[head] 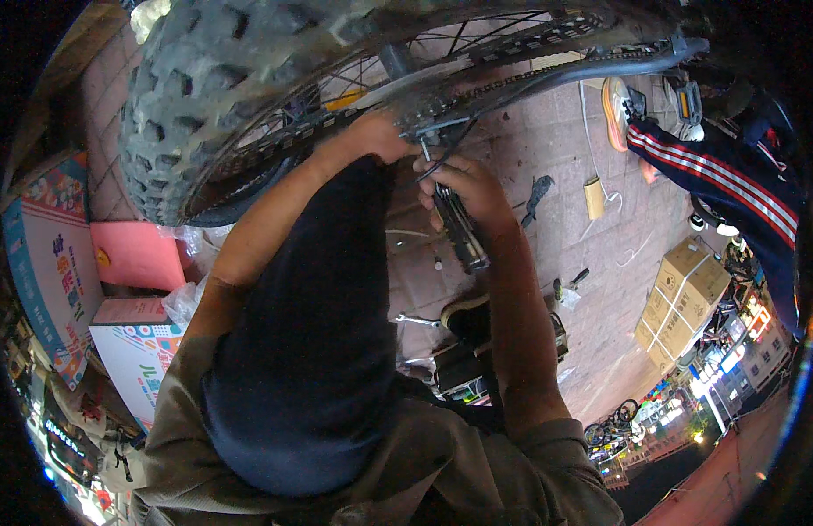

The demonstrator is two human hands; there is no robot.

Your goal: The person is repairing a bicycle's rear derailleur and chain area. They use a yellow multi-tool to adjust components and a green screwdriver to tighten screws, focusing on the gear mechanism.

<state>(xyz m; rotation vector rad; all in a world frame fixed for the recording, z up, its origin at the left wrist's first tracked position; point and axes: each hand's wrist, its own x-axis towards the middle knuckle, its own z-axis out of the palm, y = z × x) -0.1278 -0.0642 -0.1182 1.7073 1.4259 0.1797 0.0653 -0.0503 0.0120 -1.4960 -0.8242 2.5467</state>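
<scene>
A bicycle wheel with a wide knobbly tyre (176, 112) fills the upper left, its spokes and chain running to the upper right. At the rear derailleur (423, 125) by the wheel's hub is my left hand (380, 135), its fingers partly hidden against the parts. My right hand (462, 184) is closed around a folding hex key set (462, 240). One key of the set points up to the derailleur, and its tip is hard to make out. A thin black cable (449, 152) curves past my right fingers.
Combination wrench (418, 321) and black-handled tool (577, 277) lie on the paving (512, 144). A strapped cardboard box (683, 302) stands right, near a person's striped trouser leg (722, 177) and shoe (615, 113). Printed boxes (133, 355) and a pink box flap (140, 255) are left. A dark glove-like item (538, 197) lies nearby.
</scene>
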